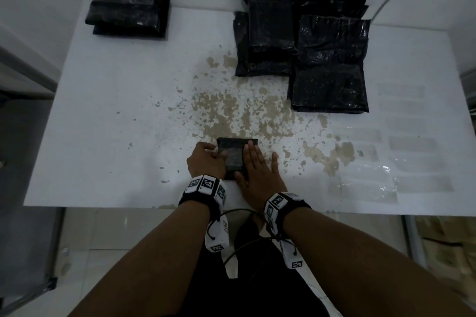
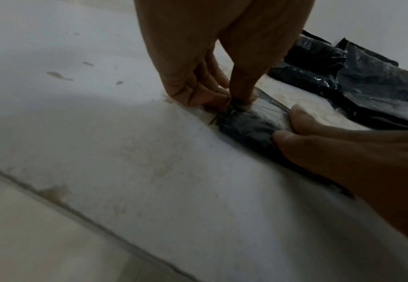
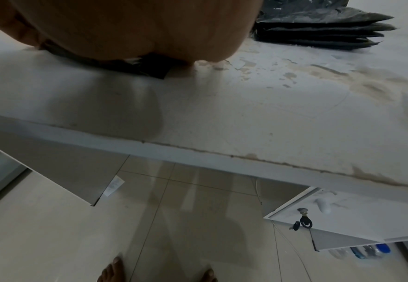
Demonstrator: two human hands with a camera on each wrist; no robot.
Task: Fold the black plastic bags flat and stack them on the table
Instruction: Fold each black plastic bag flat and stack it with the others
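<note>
Pressing flat on a small folded black plastic bag (image 1: pixel 233 156), the right hand (image 1: pixel 253 171) lies palm down near the front edge of the worn white table (image 1: pixel 116 123); its fingers are straight and held together over the right part of the bag, with the little finger spread off onto the tabletop. The left hand (image 1: pixel 206 159) sits at the bag's left edge. In the left wrist view its curled fingers (image 2: pixel 198 95) and thumb pinch a crinkled corner of the plastic against the table.

The bag lies just in front of a patch of flaked, tan-stained surface (image 1: pixel 231 113).

Far left on the table: a neat stack of folded black bags (image 1: pixel 127 10). Far right: a larger spread of black plastic bags not yet folded small (image 1: pixel 306 41), overlapping in several layers; the right wrist view shows their edges stacked.

Below the table edge in the right wrist view: pale tiled floor (image 3: pixel 53 238) and two bare feet (image 3: pixel 111 271).
</note>
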